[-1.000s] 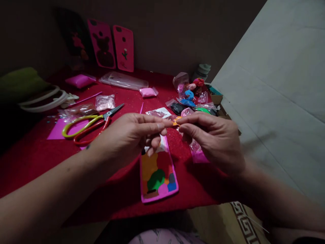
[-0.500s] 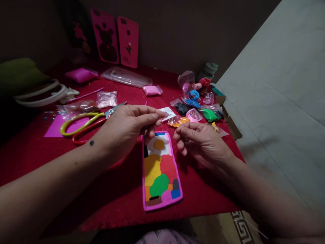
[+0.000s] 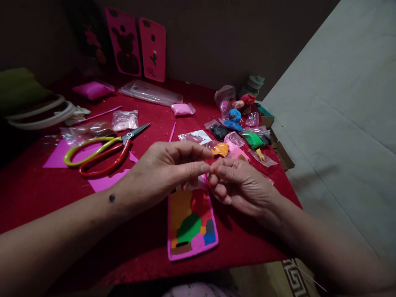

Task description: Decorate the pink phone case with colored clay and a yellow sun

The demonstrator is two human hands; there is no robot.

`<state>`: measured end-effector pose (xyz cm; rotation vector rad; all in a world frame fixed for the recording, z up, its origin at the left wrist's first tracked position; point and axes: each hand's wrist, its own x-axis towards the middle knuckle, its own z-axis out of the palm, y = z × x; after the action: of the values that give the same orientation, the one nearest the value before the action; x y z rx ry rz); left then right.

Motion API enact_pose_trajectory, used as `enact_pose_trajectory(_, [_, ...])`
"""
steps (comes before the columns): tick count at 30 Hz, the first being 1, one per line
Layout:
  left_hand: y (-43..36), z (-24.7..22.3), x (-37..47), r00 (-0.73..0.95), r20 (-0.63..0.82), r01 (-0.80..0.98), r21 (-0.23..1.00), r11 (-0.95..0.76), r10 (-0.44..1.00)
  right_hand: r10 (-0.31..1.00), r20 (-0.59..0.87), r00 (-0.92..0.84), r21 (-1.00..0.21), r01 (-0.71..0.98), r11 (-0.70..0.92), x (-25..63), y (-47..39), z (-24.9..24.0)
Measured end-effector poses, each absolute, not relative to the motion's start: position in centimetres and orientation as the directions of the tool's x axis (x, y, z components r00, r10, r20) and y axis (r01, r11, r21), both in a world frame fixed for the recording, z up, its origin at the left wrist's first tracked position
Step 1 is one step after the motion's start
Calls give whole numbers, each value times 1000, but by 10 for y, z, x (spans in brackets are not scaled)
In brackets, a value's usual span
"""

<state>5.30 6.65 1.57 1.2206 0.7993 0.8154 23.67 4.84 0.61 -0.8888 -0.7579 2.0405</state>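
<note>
A phone case (image 3: 189, 227) with a pink rim and patches of many colours lies on the red cloth, its upper end hidden under my hands. My left hand (image 3: 173, 167) is above it, thumb and fingers stretched towards the right, their tips meeting my right hand. The fingers of my right hand (image 3: 239, 181) are pinched and curled; anything between them is too small to make out. Scissors (image 3: 107, 150) with one yellow and one red handle lie open to the left of my left hand.
Bags of coloured clay (image 3: 253, 139) crowd the right side of the red table (image 3: 139, 255). Two pink cases (image 3: 152, 49) lean on the back wall, with a clear case (image 3: 151, 93) before them. White rings (image 3: 43, 117) lie at the left.
My hands have come together; before, they were apart. My left hand has moved right and down, its fingers straighter, uncovering the scissors' blades. The view has shifted slightly.
</note>
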Motion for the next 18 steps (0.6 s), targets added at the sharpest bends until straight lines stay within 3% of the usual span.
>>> enact_pose_trajectory(4, [60, 17, 57, 556, -13, -113, 989, 91, 831, 806, -330, -491, -704, -440, -557, 236, 47, 2])
enact_pose_trajectory(11, [53, 21, 56, 435, 257, 94, 940, -328, 863, 764, -347, -544, -654, -443, -613, 234, 43, 4])
enact_pose_trajectory(18, [52, 19, 57, 410, 281, 122, 926, -358, 868, 789, -333, -515, -674, -456, -582, 233, 44, 6])
